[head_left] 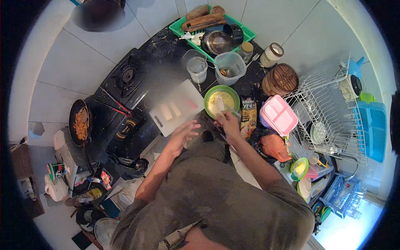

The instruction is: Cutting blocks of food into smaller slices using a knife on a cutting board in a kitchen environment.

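Observation:
My right hand (228, 125) is at the near rim of a green bowl (207, 104), its fingertips pinched on the end of a pale strip of food (220, 103). The strip lies in a yellow liquid flecked with green, which looks like beaten egg (228, 97). A metal utensil handle (233, 110) leans over the bowl's right rim. My left hand (185, 133) hovers near the front of a white cutting board (189, 90), fingers apart and holding nothing. Two pale slices (166, 112) and a small pink item (191, 104) lie on the board, blurred.
A clear plastic tub (230, 67) and a plastic cup (197, 70) stand behind the bowl. Right of it are a ramen packet (248, 117), a pink divided container (279, 115) and a wire dish rack (328, 125). Leftward are a gas burner (127, 75) and a frying pan (72, 111) holding orange-brown food.

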Demonstrator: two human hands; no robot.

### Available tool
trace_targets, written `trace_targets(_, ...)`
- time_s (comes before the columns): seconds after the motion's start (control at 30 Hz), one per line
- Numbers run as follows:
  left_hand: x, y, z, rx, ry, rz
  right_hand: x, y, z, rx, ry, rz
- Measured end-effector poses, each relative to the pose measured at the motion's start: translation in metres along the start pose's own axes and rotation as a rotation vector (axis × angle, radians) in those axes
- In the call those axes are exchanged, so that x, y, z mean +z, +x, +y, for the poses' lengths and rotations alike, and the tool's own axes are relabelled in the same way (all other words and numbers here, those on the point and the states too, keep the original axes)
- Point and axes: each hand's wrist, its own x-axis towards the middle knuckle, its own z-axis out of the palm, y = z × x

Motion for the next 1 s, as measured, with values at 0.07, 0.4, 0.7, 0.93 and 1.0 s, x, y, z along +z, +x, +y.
trace_targets(0.07,-0.005,-0.001,-0.007,0.0,0.042,0.037,-0.01,0.022,-0.006,0.034,0.098,0.054)
trace_targets(0.4,-0.046,-0.009,-0.035,0.05,-0.006,0.098,0.018,-0.036,-0.136,0.47,0.622,0.061)
trace_targets(0.7,-0.06,-0.001,0.002,0.159,0.501,0.446,0.001,-0.055,-0.143,-0.476,-0.678,0.446)
trace_targets(0.93,-0.069,0.0,-0.013,0.233,0.403,0.31,-0.049,-0.01,-0.06,-0.095,-0.663,0.399)
trace_targets(1.0,-0.057,-0.013,-0.007,0.242,0.359,0.318,-0.041,0.0,-0.057,-0.117,-0.536,0.412)
